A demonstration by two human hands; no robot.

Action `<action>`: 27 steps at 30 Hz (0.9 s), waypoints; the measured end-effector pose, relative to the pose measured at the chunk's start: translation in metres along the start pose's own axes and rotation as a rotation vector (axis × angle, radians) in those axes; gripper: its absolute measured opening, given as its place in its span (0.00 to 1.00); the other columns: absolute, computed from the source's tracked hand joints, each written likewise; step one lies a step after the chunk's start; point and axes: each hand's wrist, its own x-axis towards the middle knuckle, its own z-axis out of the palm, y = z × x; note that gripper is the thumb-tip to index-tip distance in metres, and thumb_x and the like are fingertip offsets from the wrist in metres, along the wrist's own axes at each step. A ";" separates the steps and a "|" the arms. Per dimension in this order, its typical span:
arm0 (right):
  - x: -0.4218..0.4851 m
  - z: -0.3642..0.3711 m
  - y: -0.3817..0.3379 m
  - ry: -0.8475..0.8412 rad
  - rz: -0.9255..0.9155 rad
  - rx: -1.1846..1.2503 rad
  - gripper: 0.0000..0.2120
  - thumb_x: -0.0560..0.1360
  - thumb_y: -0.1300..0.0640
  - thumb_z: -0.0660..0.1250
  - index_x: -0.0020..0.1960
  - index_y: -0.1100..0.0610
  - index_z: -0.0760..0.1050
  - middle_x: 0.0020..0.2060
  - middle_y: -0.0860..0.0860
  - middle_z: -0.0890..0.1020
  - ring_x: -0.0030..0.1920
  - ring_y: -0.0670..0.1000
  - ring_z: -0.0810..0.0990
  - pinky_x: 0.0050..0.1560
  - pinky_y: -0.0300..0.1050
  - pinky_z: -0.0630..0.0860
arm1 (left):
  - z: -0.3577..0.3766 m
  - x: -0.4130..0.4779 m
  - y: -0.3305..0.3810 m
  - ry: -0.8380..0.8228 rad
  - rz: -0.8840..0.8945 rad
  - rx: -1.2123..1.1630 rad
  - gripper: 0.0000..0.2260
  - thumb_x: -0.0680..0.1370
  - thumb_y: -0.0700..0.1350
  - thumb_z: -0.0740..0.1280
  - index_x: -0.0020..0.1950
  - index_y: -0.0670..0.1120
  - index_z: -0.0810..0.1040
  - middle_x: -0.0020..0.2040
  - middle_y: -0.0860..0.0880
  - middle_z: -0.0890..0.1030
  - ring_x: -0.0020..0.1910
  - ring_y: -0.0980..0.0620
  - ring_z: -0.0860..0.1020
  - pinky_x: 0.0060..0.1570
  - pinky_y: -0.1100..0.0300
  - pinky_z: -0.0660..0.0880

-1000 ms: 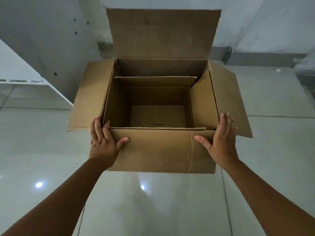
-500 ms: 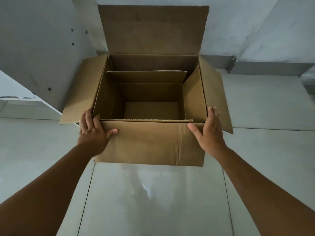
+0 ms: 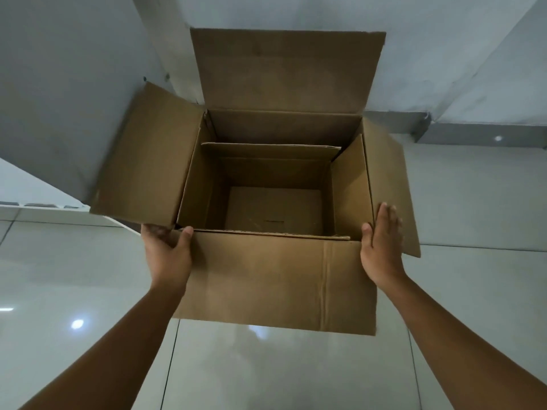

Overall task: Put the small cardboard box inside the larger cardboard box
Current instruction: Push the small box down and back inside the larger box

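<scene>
The larger cardboard box (image 3: 266, 276) stands on the glossy tiled floor with its top flaps spread. The small cardboard box (image 3: 272, 208) sits inside it, open at the top, its own flaps upright against the big box's inner walls. My left hand (image 3: 167, 253) grips the big box's front left corner, thumb on the front wall and fingers hidden under the left flap. My right hand (image 3: 381, 247) presses flat on the right wall below the right flap, fingers straight. I cannot tell whether the box is off the floor.
Grey walls rise behind the box, with a dark skirting (image 3: 473, 134) at the right. A white ledge (image 3: 44, 199) juts in at the left. Shiny floor tiles (image 3: 266, 374) stretch in front of the box and on both sides.
My left hand has slid from the front wall to the corner, its fingers now under the left flap, which has tilted up. My right hand stays on the right wall.
</scene>
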 end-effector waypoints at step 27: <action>0.108 0.051 -0.119 0.061 -0.074 0.077 0.25 0.81 0.55 0.51 0.74 0.63 0.52 0.75 0.60 0.56 0.76 0.59 0.52 0.76 0.57 0.53 | 0.045 0.114 0.032 -0.241 0.375 0.730 0.37 0.76 0.59 0.58 0.77 0.47 0.43 0.78 0.41 0.37 0.75 0.43 0.34 0.74 0.45 0.40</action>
